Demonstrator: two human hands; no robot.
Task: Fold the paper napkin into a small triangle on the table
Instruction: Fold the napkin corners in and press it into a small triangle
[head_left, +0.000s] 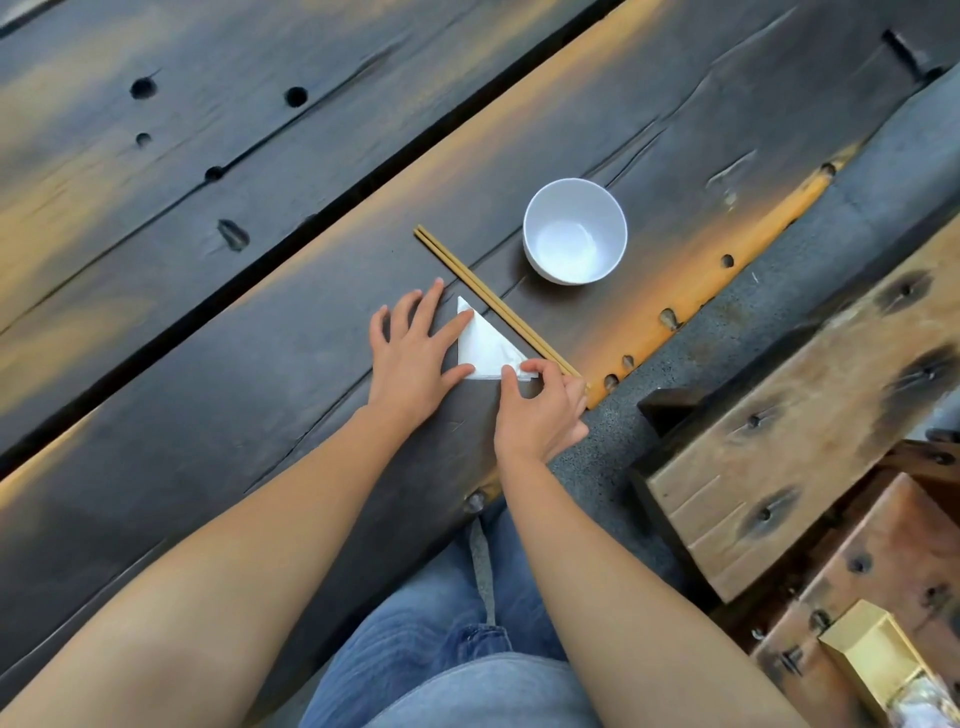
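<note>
A white paper napkin (485, 345) lies folded as a small triangle on the dark wooden table (260, 338), close to the near edge. My left hand (413, 353) rests flat with fingers spread; its index finger and thumb press the napkin's left edge. My right hand (540, 410) pinches the napkin's lower right corner between thumb and index finger. The rest of that corner is hidden under my fingers.
A pair of wooden chopsticks (493, 301) lies along the napkin's right side. A white empty bowl (574, 231) stands beyond them. A wooden bench (789, 457) and a gold box (878, 660) are at the right. My jeans-clad legs (457, 649) are below.
</note>
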